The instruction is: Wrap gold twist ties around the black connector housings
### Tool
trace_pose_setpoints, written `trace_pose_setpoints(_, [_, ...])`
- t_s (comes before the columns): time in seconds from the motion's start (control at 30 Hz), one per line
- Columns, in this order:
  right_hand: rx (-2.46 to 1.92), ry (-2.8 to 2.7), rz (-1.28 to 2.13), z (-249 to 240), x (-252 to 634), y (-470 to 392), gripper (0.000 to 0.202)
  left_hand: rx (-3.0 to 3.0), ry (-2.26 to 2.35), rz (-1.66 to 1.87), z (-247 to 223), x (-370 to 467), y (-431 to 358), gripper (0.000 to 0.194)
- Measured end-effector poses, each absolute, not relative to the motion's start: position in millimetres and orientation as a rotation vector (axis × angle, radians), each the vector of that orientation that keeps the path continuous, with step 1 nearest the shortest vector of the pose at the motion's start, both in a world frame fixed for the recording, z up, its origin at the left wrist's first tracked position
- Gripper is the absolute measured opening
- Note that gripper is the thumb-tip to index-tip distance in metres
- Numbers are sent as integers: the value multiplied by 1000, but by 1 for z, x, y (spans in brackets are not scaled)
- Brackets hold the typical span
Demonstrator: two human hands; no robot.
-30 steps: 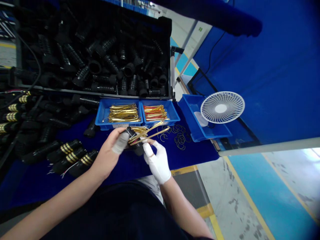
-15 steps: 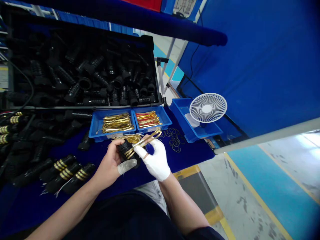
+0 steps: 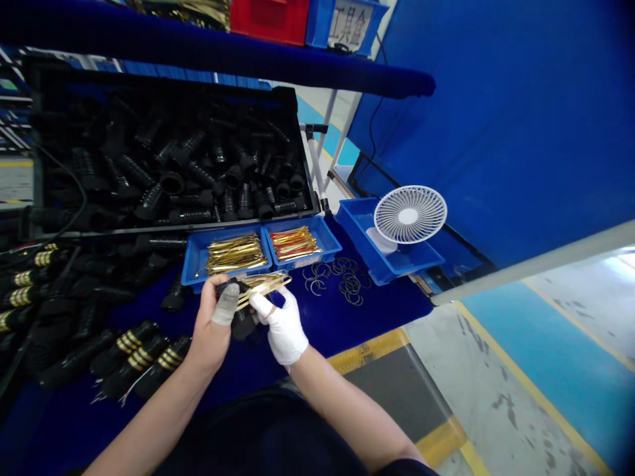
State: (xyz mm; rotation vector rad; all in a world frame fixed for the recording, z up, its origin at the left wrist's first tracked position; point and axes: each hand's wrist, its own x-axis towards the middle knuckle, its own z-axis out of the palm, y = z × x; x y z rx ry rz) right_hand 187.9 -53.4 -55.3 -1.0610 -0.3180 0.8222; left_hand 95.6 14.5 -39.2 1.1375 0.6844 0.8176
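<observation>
My left hand, its thumb wrapped in a grey cover, is closed round a black ribbed tubular part. Gold bands cross that part, and their long flat gold strips stick out to the right. In a white glove, my right hand pinches these strips close to the part. Just beyond both hands stand two blue trays: one holds a pile of gold strips, the other gold and red strips. My fingers partly hide the black part.
A large black crate full of black ribbed parts stands at the back left. Finished-looking banded parts lie left of my hands. Thin metal rings are scattered to the right, near a white fan and blue bin.
Both hands have shifted slightly left with the black part, which has turned in my left hand. The gold strips now lie flatter, and my left thumb has moved up onto the part. The camera view has tilted.
</observation>
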Motion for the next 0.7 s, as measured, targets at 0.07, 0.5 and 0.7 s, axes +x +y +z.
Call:
trace_pose_setpoints(0.07, [-969,-270,910,-57,190,-51,30,1158,641,783,-40,93,16,39])
trace_pose_setpoints(0.5, [-808,-307,1129,-39,201,-46,35,1076,442,617,-22,90,21,47])
trace_pose_setpoints(0.7, [-721,-373,1031,-26,198,-49,33,909,413,873,2,105,27,37])
